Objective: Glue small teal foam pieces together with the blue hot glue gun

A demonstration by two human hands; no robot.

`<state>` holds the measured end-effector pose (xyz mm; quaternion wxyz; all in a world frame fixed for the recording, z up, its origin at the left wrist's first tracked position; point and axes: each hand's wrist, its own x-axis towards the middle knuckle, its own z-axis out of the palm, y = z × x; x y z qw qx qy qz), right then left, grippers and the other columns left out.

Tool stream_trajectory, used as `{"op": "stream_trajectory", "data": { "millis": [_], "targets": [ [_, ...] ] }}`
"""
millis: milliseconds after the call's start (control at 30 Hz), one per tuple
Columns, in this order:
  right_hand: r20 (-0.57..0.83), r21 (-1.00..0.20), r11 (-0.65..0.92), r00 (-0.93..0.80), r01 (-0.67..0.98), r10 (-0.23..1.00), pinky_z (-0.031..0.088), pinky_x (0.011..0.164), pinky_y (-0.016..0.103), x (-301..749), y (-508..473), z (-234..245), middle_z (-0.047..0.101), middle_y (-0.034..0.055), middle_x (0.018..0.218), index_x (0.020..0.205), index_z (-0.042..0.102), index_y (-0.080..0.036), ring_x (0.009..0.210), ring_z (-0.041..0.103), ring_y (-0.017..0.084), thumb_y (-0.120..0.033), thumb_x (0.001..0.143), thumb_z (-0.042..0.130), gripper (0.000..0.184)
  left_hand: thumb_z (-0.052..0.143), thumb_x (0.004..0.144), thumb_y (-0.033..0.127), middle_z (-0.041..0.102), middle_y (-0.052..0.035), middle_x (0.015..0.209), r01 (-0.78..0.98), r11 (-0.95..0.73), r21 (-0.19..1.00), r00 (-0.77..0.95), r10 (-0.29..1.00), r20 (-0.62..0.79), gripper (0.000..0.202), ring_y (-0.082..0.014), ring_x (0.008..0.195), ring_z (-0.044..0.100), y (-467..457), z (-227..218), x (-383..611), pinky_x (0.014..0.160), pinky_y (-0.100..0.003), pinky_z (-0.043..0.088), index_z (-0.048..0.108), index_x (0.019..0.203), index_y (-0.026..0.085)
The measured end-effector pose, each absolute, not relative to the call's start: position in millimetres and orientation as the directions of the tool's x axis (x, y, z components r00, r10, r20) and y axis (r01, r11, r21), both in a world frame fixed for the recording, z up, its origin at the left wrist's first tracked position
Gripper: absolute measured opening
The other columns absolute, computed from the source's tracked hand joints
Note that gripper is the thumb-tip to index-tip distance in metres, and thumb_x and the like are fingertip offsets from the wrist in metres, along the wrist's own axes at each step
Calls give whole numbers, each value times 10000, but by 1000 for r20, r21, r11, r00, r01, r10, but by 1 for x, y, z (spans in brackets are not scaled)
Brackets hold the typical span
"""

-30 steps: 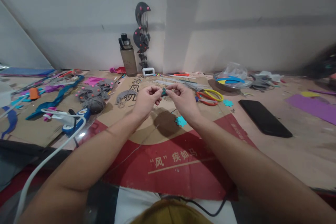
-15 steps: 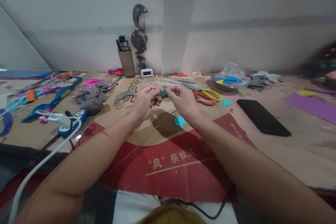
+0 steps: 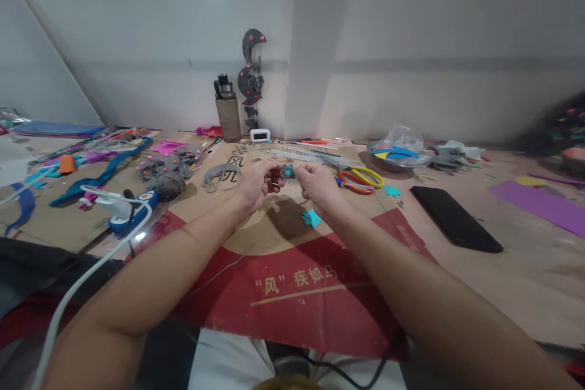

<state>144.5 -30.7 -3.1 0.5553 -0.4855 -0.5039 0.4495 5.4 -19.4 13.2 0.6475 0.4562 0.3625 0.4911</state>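
Above the cardboard, a small teal flower-shaped piece [image 3: 287, 171] with dark parts sits between my two hands. My left hand [image 3: 259, 184] pinches its left side with thumb and fingers. The right side is gripped by my right hand [image 3: 319, 186], whose fingers are curled and pressed together. Below them, a turquoise flower cutout [image 3: 311, 217] lies on the red and brown cardboard sheet [image 3: 292, 323]. Scissors with red handles [image 3: 354, 184] and yellow handles [image 3: 369, 175] lie just right of my right hand. Finer detail of the held piece is too small to make out.
A grey yarn ball [image 3: 168, 184], a blue power strip [image 3: 132, 213] with a white cable, and a blue strip [image 3: 100, 177] lie left. Behind stand a bottle [image 3: 227, 117] and small clock [image 3: 259, 135]. Right are a phone [image 3: 456, 218], a bowl [image 3: 397, 159] and purple sheet [image 3: 539, 202].
The camera has tilted up, so the scene sits lower in view. The teal piece shows more openly between my hands, which both keep hold of it.
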Motion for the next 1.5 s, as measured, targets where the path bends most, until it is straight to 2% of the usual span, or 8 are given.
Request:
{"op": "stream_trajectory", "data": {
  "millis": [200,433,667,867,1133,1300,1400,1500],
  "targets": [
    [137,-989,142,95,-44,986,153,389,222,145,-27,-6,298,-94,497,636,455,-215,419,219,57,-448,685,615,287,634,720,438,621,-46,659,-219,26,975,173,985,12,302,-81,508,504,-5,4,-3,475,-200,350,627,719,136],
    [119,-985,137,161,-103,980,132,394,209,145,-27,-1,255,-108,477,629,429,-215,407,195,49,-393,708,607,264,602,731,326,397,58,525,33,-217,976,-18,976,218,277,-70,442,309,16,-15,-17,444,-208,232,418,573,192],
    [86,-979,117,182,-168,979,134,390,197,145,-29,3,233,-116,455,619,407,-214,399,175,43,-387,719,631,300,561,731,286,313,61,504,449,-326,832,-103,906,411,315,-92,525,305,20,-13,-33,527,-236,207,340,527,192],
    [82,-977,115,179,-181,980,134,391,207,142,-27,2,242,-117,445,638,428,-216,398,178,50,-419,699,649,305,531,721,248,286,58,497,615,-327,718,-61,887,457,314,-100,535,305,26,-15,-41,558,-262,214,303,510,199],
    [80,-980,110,175,-169,981,130,417,230,142,-25,0,259,-118,442,676,487,-212,406,180,61,-451,671,633,281,423,852,483,204,46,511,607,-433,666,86,869,487,467,-106,517,237,36,-28,-41,547,-296,171,263,513,205],
    [114,-981,141,191,-136,975,151,427,239,142,-21,-4,277,-112,456,669,505,-206,418,198,64,-445,652,605,260,382,881,464,299,40,519,531,-479,699,96,854,512,421,-119,525,304,37,-32,-39,548,-284,231,344,550,206],
    [114,-982,139,180,-130,977,138,426,242,142,-20,-6,278,-111,462,672,507,-207,414,196,64,-455,637,603,268,373,883,376,470,17,583,523,-439,730,86,880,467,303,-139,570,418,37,-32,-37,571,-266,307,509,680,197],
    [155,-981,173,184,-90,971,162,436,244,142,-21,-7,303,-102,471,672,518,-203,426,227,69,-476,641,603,287,399,830,269,544,4,645,560,-422,713,100,889,447,180,-148,610,468,36,-29,-36,601,-262,341,552,777,191]
  ]
}}
